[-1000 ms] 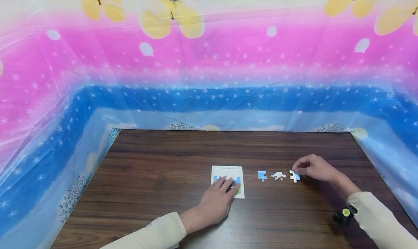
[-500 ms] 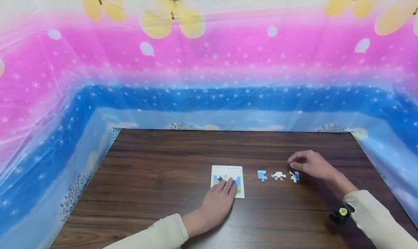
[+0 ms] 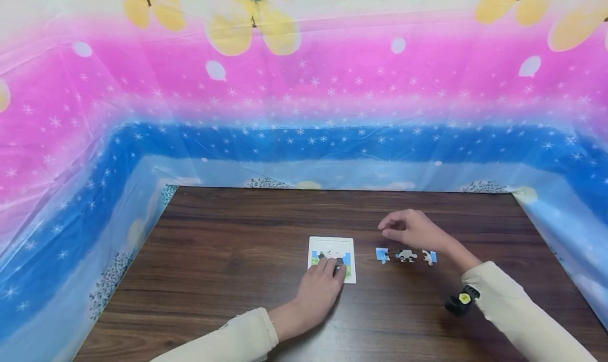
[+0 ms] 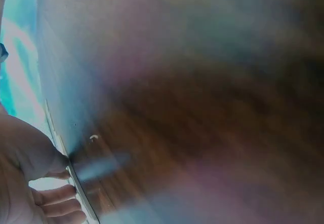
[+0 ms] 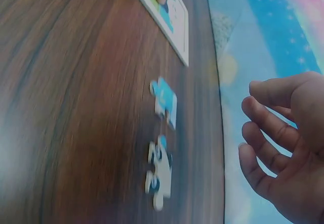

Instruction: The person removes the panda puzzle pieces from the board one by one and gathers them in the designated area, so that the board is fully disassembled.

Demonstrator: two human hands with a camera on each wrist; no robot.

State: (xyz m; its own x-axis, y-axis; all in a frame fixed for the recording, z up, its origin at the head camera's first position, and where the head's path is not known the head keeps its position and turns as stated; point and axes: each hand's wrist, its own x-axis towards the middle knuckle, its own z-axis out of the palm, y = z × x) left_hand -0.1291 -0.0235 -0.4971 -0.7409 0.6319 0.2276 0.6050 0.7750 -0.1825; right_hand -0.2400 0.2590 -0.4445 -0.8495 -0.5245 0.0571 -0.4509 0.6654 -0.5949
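Observation:
My left hand [image 3: 319,293] rests on the lower part of a white-framed jigsaw puzzle [image 3: 352,278], fingers extended over the printed picture and covering some of it. Blue and green printed areas show around the fingers. In the left wrist view, the fingers [image 4: 61,201] lie along the puzzle's thin edge. My right hand [image 3: 412,229] hovers above the loose pieces, its fingers loosely bent with nothing between them. Below it lie a blue puzzle piece [image 3: 381,254], a black-and-white puzzle piece [image 3: 407,255] and a blue-and-white puzzle piece [image 3: 431,257], in a row right of the frame.
The dark wooden table [image 3: 214,235] carries the puzzle and pieces. A patterned pink and blue cloth [image 3: 304,140] stands along its back and sides. A black wrist device [image 3: 459,301] with a yellow spot sits at my right cuff.
My right hand has left the rightmost puzzle piece and moved left, to above the leftmost and middle pieces. My left hand has slid slightly down the puzzle, showing more of its picture.

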